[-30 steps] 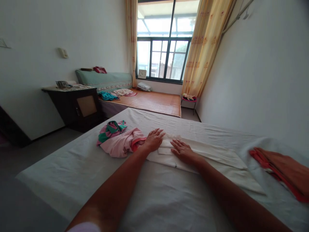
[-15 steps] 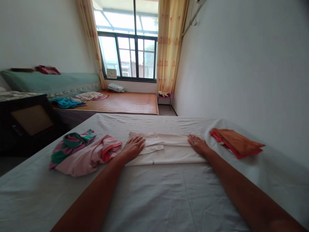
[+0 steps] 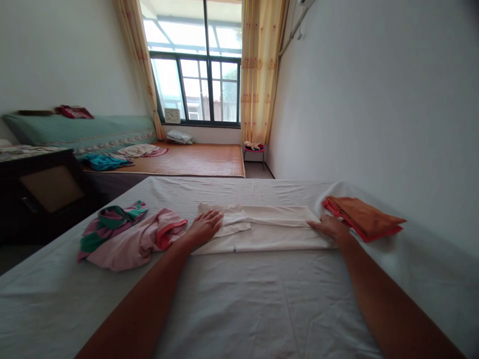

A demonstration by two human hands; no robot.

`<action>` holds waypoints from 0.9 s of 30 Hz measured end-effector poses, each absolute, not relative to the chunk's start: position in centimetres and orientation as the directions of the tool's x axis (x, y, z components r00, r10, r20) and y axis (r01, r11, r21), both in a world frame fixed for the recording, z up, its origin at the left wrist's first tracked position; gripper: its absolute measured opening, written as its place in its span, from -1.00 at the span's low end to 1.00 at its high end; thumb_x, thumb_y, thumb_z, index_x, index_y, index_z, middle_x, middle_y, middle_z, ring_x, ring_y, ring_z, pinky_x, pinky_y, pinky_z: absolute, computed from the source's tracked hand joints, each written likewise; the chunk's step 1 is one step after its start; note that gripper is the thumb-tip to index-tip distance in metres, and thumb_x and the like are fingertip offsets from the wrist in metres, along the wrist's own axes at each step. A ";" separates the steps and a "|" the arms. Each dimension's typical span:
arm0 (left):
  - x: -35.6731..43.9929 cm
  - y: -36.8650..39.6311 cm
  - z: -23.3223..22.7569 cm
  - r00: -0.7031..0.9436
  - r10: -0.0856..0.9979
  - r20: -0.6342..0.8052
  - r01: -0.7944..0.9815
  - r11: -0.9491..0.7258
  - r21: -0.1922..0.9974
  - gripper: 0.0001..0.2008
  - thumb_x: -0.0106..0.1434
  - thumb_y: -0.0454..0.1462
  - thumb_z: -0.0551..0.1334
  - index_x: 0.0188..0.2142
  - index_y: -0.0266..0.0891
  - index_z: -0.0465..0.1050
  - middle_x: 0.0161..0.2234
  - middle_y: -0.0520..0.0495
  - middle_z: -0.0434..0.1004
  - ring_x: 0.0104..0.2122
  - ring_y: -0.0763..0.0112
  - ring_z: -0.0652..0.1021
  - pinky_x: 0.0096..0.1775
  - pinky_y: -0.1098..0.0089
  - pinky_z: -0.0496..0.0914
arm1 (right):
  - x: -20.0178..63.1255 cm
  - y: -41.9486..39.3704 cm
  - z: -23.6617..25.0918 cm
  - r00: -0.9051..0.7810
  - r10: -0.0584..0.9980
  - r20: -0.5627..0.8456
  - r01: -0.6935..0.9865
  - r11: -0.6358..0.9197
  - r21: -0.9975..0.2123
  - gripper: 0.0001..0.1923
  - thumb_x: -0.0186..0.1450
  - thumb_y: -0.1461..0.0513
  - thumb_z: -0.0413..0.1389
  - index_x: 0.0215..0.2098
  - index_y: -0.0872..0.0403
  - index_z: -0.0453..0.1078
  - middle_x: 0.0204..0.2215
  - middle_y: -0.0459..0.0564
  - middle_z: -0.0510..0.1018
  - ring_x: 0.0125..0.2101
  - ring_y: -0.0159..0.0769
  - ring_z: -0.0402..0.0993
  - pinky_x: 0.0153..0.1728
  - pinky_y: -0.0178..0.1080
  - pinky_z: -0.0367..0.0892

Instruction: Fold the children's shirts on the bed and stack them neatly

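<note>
A cream-white shirt (image 3: 277,234) lies folded into a long strip across the white-sheeted surface, a small dark print near its front edge. Its sleeve (image 3: 234,219) is folded over at the left end. My left hand (image 3: 205,227) rests flat on that end, fingers stretched out. At the opposite end, my right hand (image 3: 330,227) is closed on the shirt's right edge, thumb on top of the cloth; its other fingers are partly hidden.
Crumpled pink and green-striped clothing (image 3: 127,239) lies left of my left hand. Folded orange and red clothes (image 3: 364,217) sit just beyond my right hand, near the wall. A bed with a brown mat (image 3: 194,159) and a dark cabinet (image 3: 48,184) stand behind.
My right hand has slid right, from lying flat on the shirt to its right edge, and its fingers have closed there. My left hand has stayed in place.
</note>
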State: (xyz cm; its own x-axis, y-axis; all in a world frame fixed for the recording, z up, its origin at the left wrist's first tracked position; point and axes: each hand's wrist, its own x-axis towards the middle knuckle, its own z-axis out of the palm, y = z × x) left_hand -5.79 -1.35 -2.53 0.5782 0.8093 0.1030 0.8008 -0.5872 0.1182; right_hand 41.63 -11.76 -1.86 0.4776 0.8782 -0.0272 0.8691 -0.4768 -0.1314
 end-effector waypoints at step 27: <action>-6.6 -1.4 -3.1 0.604 0.769 0.210 0.737 -0.639 0.219 -0.56 0.37 -0.05 -0.10 0.17 0.05 0.26 0.23 -0.02 0.21 0.24 0.20 0.16 0.20 0.13 0.04 | 19.6 -8.0 1.0 0.032 0.997 0.073 0.999 -0.029 -0.042 -0.68 0.22 0.23 0.05 -0.06 0.13 0.33 -0.12 0.18 0.53 -0.16 -0.16 0.47 -0.22 -0.27 0.26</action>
State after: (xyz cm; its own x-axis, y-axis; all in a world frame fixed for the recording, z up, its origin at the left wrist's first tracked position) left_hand -6.58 -1.38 -3.14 0.6041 0.7687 0.2101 0.7372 -0.6392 0.2191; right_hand 19.64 -7.96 1.02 0.0324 0.9968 0.0728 0.9987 -0.0295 -0.0415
